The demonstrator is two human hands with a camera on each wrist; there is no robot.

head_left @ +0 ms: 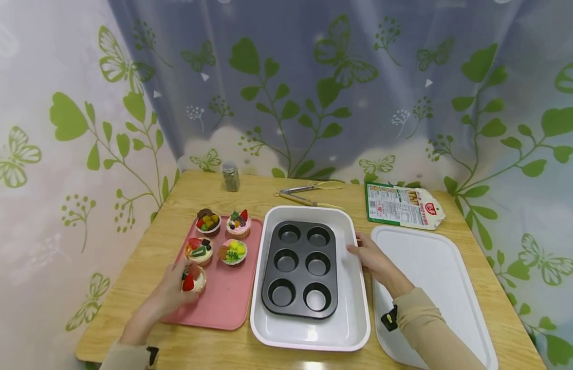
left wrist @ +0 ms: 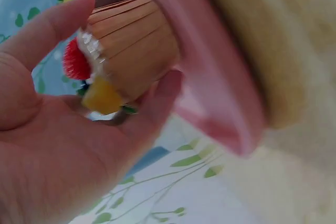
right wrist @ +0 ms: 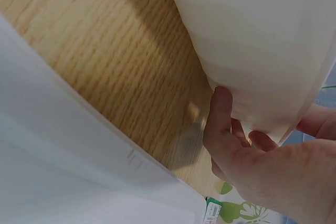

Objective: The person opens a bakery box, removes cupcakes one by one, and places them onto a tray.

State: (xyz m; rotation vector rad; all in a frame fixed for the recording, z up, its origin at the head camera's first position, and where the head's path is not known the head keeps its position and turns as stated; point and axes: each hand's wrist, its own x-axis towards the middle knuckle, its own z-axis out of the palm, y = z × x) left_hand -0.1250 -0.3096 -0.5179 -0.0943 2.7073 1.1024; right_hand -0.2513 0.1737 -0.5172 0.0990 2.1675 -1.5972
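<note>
My left hand (head_left: 172,288) is around a cupcake (left wrist: 139,45) at the near left of the pink tray (head_left: 226,308), thumb on one side and fingers on the other. That cupcake has a strawberry and yellow fruit on top and a tan pleated wrapper; its base is at the tray. Several other fruit-topped cupcakes, one of them a pink-iced cupcake (head_left: 238,226), stand behind it. With my right hand (head_left: 374,257) I hold the right rim of a deep white pan (head_left: 309,334), thumb over the edge, fingers against the outer wall. Inside the pan lies a dark muffin tin (head_left: 301,271), its cups bare.
A flat white tray (head_left: 425,288) lies to the right under my right forearm. Behind it is a green-and-white packet (head_left: 402,205). Tongs (head_left: 300,195) lie behind the pan, and a small spice jar (head_left: 230,177) stands at the back left. A patterned curtain (head_left: 286,92) borders the table.
</note>
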